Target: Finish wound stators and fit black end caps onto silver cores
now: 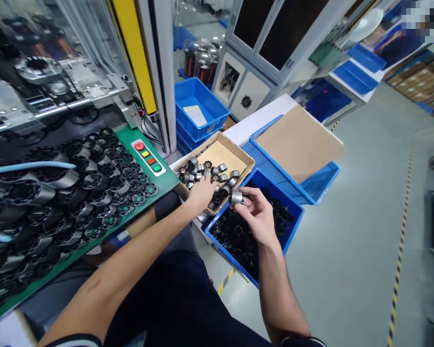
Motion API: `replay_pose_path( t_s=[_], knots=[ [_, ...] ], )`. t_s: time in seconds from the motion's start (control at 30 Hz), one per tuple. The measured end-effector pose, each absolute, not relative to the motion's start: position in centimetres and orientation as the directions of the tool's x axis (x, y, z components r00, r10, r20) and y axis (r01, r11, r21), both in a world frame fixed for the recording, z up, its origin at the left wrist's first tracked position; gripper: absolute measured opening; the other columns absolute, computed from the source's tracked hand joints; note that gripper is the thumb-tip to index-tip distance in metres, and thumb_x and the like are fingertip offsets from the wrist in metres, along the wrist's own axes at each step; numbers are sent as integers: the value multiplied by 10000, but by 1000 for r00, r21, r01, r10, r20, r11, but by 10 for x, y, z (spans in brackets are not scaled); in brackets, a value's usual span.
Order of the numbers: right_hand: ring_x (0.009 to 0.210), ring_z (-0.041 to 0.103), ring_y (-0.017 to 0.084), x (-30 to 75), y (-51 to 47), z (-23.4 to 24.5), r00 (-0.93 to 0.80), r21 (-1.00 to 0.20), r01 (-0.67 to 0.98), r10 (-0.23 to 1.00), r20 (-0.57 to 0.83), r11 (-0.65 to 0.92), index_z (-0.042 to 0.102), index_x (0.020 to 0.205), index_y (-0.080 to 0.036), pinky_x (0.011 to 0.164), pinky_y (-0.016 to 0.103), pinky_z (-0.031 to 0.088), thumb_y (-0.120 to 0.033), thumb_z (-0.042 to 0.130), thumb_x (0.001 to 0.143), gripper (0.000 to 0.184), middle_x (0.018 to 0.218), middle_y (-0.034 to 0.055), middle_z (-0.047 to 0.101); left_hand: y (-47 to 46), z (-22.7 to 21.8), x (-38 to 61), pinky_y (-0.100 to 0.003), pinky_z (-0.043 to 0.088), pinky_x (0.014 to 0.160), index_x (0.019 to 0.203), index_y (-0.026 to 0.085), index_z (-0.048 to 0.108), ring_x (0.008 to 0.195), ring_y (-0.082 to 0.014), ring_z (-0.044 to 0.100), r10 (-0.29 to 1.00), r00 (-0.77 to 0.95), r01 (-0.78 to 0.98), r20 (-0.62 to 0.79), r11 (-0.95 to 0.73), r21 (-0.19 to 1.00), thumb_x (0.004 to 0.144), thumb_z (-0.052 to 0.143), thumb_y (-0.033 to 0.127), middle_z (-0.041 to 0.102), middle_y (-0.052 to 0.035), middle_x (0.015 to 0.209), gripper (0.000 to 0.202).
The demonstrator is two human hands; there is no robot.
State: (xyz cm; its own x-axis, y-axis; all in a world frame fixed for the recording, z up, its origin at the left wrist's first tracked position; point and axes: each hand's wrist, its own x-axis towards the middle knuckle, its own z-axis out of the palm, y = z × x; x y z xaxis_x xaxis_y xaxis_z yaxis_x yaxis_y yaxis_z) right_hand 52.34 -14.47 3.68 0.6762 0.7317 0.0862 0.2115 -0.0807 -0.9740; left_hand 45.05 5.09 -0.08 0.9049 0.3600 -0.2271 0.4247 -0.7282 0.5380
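My right hand (255, 212) pinches a short cylindrical motor core (236, 196), a silvery metal ring with black plastic ends, above the corner between two containers. My left hand (201, 193) reaches down into a shallow cardboard box (246, 163), touching similar loose motor cores (222, 167) there. Its fingertips are partly hidden among them, so whether it grips one does not show. Beneath my right hand, a blue bin (294, 225) holds a heap of small black plastic parts (235, 236).
On the left, a green machine table (169, 179) carries rows of larger metal rings (94, 180) and a button panel (148, 156). Cardboard (300, 140) lies over a blue crate (320, 188) at the right. Another blue crate (217, 113) with paper stands behind the box.
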Motion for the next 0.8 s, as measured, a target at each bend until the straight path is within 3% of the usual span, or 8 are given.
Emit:
replay_pose_path(
  t_s=[0.13,0.2,0.3,0.37,0.47,0.6,0.67,0.8],
  knots=[
    [827,830,181,497,-148,73,658,-990,124,740,136,71,760,1263,-308,708,324,745,-567,986,960,458,1325,91,858,55,18,425,-480,627,1150,1311,197,746,1319,-326,761,348,912,379,-218,-509,773,1104,715,169,776,-149,1358,211],
    [728,814,169,490,-145,92,614,-986,70,772,165,154,773,1261,-329,587,302,713,-506,995,967,409,1351,88,861,54,32,398,-397,657,1021,1242,207,725,1128,-275,813,330,920,326,-210,-347,879,1120,736,286,808,-99,1181,146],
    [655,809,170,482,-136,112,514,-969,10,831,216,245,801,1274,-386,484,292,665,-426,992,986,348,1354,65,868,48,51,339,-321,656,863,1109,205,687,934,-216,813,346,912,258,-219,-71,963,1109,760,512,808,-66,1058,316],
    [641,803,167,474,-125,119,464,-959,4,849,253,283,801,1212,-395,480,284,655,-451,995,987,303,1312,45,887,43,64,296,-295,647,812,1025,207,684,857,-190,798,376,890,179,-260,236,955,1001,894,613,815,-55,1038,457],
    [578,771,162,458,-104,119,457,-957,5,851,261,290,730,1086,-361,456,277,622,-571,992,972,355,1208,26,913,34,79,242,-316,668,780,934,201,701,756,-179,792,372,864,42,-338,617,786,840,1056,640,859,-69,1077,572],
    [463,675,136,435,-75,115,484,-983,41,857,174,176,754,1140,-351,336,268,473,-642,1032,897,470,1208,64,907,30,87,191,-338,697,790,899,192,755,721,-183,807,509,801,-130,-314,661,739,853,1045,663,898,-100,1144,555],
    [499,679,138,427,-62,114,481,-983,67,858,183,173,794,1149,-357,364,286,497,-614,1051,882,450,1239,75,896,32,86,166,-332,708,781,862,196,747,736,-192,820,627,722,-199,-292,593,781,830,1072,621,906,-98,1134,536],
    [945,842,242,421,-40,106,498,-937,307,811,308,167,842,1193,-368,644,337,673,-465,1036,926,343,1260,75,865,33,90,96,-339,742,818,958,255,778,854,-234,884,877,398,-162,-269,356,920,819,1098,468,925,-68,1165,409]
  ],
)
